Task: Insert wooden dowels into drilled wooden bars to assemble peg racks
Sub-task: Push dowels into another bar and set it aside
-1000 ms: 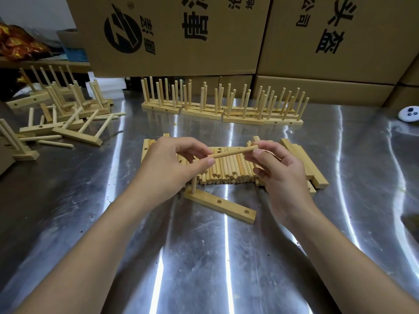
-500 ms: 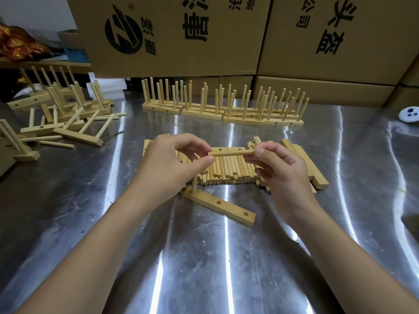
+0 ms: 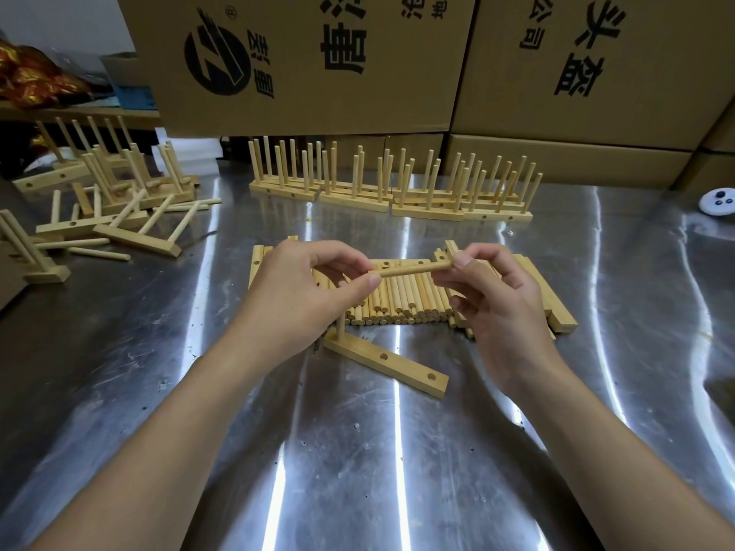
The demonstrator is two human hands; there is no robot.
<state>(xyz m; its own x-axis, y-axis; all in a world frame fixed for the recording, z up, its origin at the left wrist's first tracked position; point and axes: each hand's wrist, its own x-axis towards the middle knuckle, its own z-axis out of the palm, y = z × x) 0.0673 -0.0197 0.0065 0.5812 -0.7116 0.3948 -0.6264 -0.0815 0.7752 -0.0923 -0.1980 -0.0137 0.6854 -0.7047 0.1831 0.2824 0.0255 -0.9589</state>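
A big shiny steel table [image 3: 358,471] fills the room in front of the person. Tall brown cardboard boxes with black letters [image 3: 318,61] stand like a wall at the back.

A long light wooden bar with round holes [image 3: 389,365] lies flat in the middle of the table. One short wooden peg [image 3: 341,324] stands up in its left end. Two holes to the right of it are open.

Just above the bar, the left hand [image 3: 302,296] and the right hand [image 3: 497,308] hold one thin round wooden dowel [image 3: 409,269] in the air. Each hand pinches one end with thumb and fingertips. The dowel lies almost flat, with its right end a little higher.

Right behind the bar is a flat pile of loose wooden dowels [image 3: 401,300]. The hands cover part of the pile, and the left hand hides the top of the standing peg. More plain drilled wooden bars [image 3: 557,312] lie behind and to the right of the bar. Far behind the bar is a row of finished wooden peg racks [image 3: 389,184]. Far to its left is a messy heap of wooden peg racks [image 3: 119,192]. Far to its right is a small round white thing with dark dots [image 3: 718,200].

Since a moment ago, little has changed. Both hands still pinch the same dowel, and the bar has not moved.
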